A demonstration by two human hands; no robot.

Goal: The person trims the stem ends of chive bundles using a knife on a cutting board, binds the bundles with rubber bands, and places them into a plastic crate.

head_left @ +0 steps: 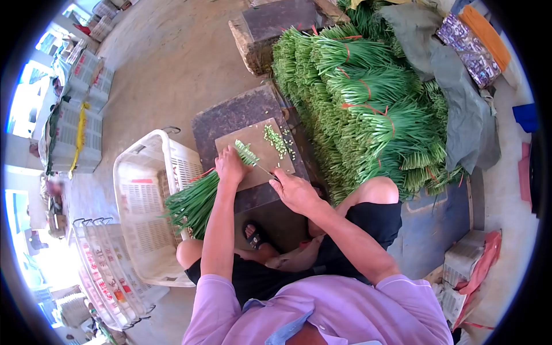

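Observation:
My left hand is closed around a bundle of long green stalks, which look like garlic chives or scapes. The bundle's pale ends stick out past my fingers over a brown board, and its leafy ends hang to the left. My right hand grips a knife, its thin blade pointing at the pale ends; whether it touches them I cannot tell. Small cut pieces lie scattered on the board, which rests on a dark low block.
A white plastic basket stands left of the block. Tied green bundles are piled at the right, partly under a grey cloth. Another block is at the back. Stacked crates stand at the lower left.

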